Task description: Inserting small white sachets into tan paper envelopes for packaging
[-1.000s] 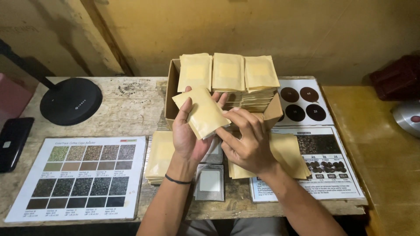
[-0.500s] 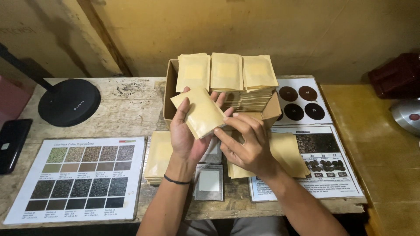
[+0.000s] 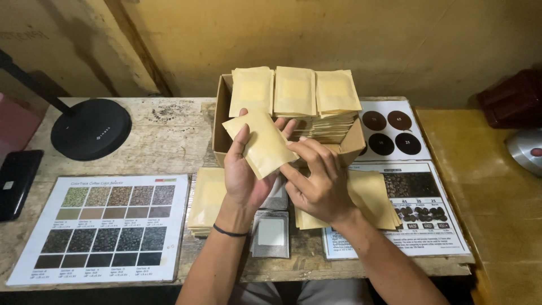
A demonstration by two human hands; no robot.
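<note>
The left hand (image 3: 244,172) holds one flat tan paper pouch (image 3: 261,143) in a closed grip, fingers behind it and thumb across its left side, lifted above the counter (image 3: 164,127) in front of a cardboard box (image 3: 221,127). The right hand (image 3: 322,183) pinches the pouch's lower right edge with its fingertips (image 3: 293,157), so both hands are closed on this same pouch.

The box holds three rows of pouches standing upright (image 3: 294,90), packed side by side, too many to count. Two loose piles of the same pouches lie on the counter: one pile (image 3: 206,200) just left of the left wrist, another (image 3: 370,195) under and right of the right hand. One silver foil packet (image 3: 271,232) lies between the forearms; a second seems to lie partly hidden beneath the hands.

One colour chart sheet (image 3: 104,226) with rows of swatches lies at the left. One sheet with four dark round discs (image 3: 390,133) sits right of the box, and one printed bean sheet (image 3: 418,212) lies below it. A black round lamp base (image 3: 90,129) and a dark phone (image 3: 17,182) sit at far left.
</note>
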